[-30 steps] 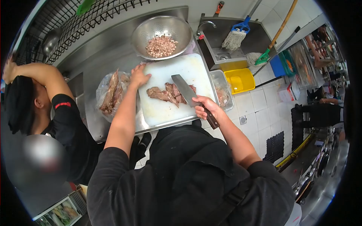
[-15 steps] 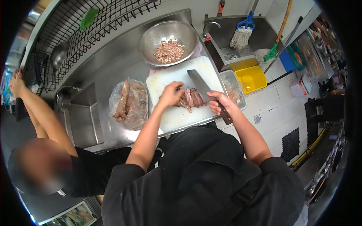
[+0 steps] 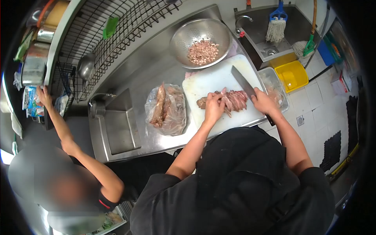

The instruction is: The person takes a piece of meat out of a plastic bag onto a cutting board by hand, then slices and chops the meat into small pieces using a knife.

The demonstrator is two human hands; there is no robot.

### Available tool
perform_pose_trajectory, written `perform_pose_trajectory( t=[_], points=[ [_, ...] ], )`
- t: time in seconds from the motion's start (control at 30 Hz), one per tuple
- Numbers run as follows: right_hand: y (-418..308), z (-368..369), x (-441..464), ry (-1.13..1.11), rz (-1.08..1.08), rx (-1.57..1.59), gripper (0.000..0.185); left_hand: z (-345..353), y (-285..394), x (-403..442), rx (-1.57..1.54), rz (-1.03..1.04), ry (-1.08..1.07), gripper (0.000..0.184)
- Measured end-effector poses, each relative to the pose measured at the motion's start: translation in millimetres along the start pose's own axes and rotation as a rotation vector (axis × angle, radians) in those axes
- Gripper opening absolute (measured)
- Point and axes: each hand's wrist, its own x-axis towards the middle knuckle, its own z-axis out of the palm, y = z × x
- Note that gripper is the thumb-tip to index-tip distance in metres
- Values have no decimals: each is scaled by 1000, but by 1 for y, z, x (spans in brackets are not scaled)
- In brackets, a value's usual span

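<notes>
My right hand is wrapped round the dark handle of a broad-bladed kitchen knife. The blade points away from me over the right side of a white cutting board. Sliced reddish-brown meat lies on the board, just left of the knife. My left hand grips the meat at the left end of the slices, fingers bent together over it. A browner piece of meat sticks out left of those fingers. The part under my left hand is hidden.
Left of the board stands a clear plastic bag with large meat pieces. A metal colander of diced meat sits behind it. A plastic container is at the right. Another person's hand touches the left shelf.
My left hand has come down onto the meat and closed on it. The knife stays in my right hand. The view has shifted left, and the other person's arm has moved.
</notes>
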Motion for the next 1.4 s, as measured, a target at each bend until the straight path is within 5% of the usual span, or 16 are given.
perform_pose_trajectory(
  t=[0.1, 0.17, 0.3, 0.47, 0.6, 0.7, 0.77, 0.8, 0.9, 1.4],
  points=[
    [2, 1, 0, 83, -111, -117, 27, -1, -6, -4, 28, 46, 24, 18],
    [-3, -5, 2, 85, -99, -125, 23, -5, -12, -6, 275, 290, 58, 17],
    [0, -7, 8, 93, -112, -184, 22, -18, 12, -3, -2, -31, -98, 30],
    [20, 12, 14, 73, -141, -135, 24, -17, 12, -3, 257, 252, -133, 36],
    [-4, 3, 2, 44, -72, -221, 29, -17, 18, -2, 165, 44, -325, 39],
    [-7, 2, 0, 29, -50, -234, 31, -16, 18, 5, 300, -62, -280, 37],
    [-5, 2, 1, 25, -51, -236, 32, -19, 16, 15, 294, 404, -72, 34],
    [-4, 3, 2, 23, -47, -242, 32, -21, 17, 20, 356, 463, -128, 31],
    [-9, 0, 3, 5, -33, -254, 32, -26, 6, 27, 423, 415, -281, 32],
    [-8, 2, 2, 20, -26, -255, 29, -28, -2, 9, 466, 346, -90, 26]
  ],
)
